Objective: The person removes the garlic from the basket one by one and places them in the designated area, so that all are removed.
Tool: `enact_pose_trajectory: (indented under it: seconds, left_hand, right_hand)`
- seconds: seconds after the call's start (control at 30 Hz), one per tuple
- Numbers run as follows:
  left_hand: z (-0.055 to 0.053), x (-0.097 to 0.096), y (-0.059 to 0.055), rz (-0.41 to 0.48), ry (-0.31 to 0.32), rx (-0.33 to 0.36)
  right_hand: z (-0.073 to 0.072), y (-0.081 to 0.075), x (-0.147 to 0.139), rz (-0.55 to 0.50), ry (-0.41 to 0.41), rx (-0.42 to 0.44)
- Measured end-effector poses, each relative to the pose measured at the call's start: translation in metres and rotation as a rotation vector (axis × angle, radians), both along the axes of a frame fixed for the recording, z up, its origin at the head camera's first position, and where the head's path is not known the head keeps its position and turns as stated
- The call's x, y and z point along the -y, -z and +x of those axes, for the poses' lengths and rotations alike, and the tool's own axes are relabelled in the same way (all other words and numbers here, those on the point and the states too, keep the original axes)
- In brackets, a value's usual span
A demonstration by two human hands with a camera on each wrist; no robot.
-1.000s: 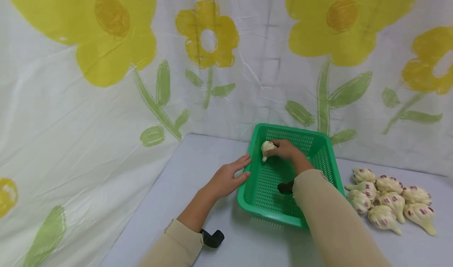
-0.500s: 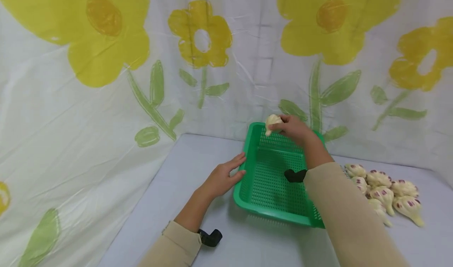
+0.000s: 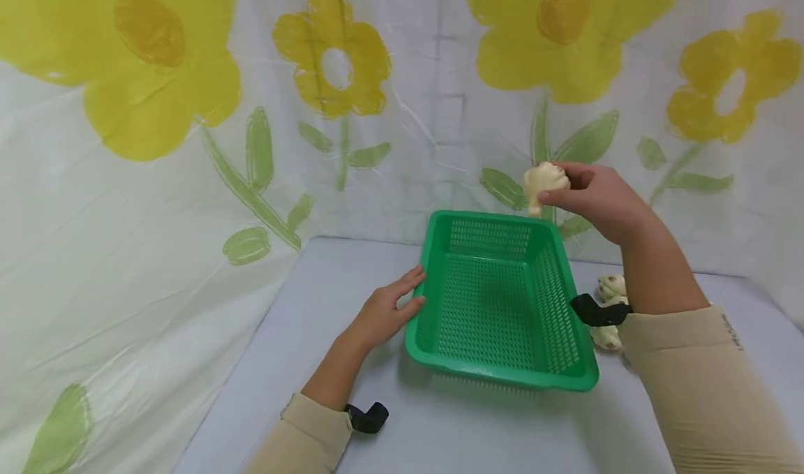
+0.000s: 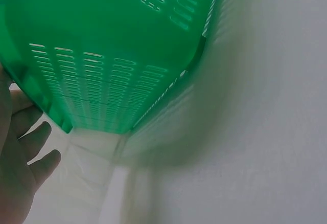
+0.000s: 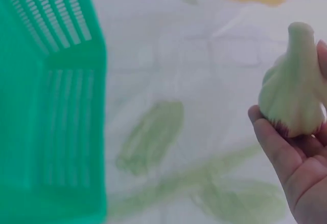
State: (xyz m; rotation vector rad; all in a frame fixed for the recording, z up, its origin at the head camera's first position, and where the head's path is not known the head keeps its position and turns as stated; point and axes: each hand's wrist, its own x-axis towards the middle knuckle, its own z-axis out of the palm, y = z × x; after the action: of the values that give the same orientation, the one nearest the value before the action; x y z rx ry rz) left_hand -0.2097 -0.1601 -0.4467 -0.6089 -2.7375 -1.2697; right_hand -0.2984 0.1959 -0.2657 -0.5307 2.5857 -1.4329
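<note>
My right hand [image 3: 599,198] pinches a garlic bulb [image 3: 544,181] between thumb and fingers, raised above the far right corner of a green plastic basket [image 3: 496,374]. In the right wrist view the garlic bulb [image 5: 294,88] shows its stem pointing up and purple marks at its base. The basket, with slotted walls, has nothing in it. On its left rim rest the fingers of my left hand [image 3: 380,317], straight and loosely spread. From the left wrist view, that hand [image 4: 20,157] lies along the basket's outer side [image 4: 102,55].
More garlic bulbs [image 3: 606,336] lie to the right of the basket, mostly hidden behind my right forearm. The pale table [image 3: 440,432] runs back to a white curtain [image 3: 414,181] printed with yellow flowers. A black wrist mount [image 3: 367,418] sticks out from each sleeve.
The right hand has lifted the garlic bulb out of the basket and carried it up and to the right. My left hand stays at the rim. The head view has shifted slightly.
</note>
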Motion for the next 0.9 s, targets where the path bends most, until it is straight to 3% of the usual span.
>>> enact_pose_trajectory:
  seconds: [0.17, 0.3, 0.5, 0.9]
  left_hand:
    - [0.0, 0.003, -0.001, 0.005, -0.01, -0.008]
    - [0.002, 0.005, -0.001, 0.007, -0.013, -0.016]
    - [0.002, 0.003, 0.0, 0.007, 0.002, -0.02]
    - [0.002, 0.005, -0.001, 0.01, -0.005, -0.018]
  right_hand:
    - [0.026, 0.005, -0.043, -0.011, 0.07, -0.075]
    - [0.045, 0.025, -0.075, -0.06, 0.159, -0.111]
    - [0.075, 0.059, -0.112, 0.001, 0.325, -0.136]
    - [0.106, 0.114, -0.152, -0.198, 0.397, -0.155]
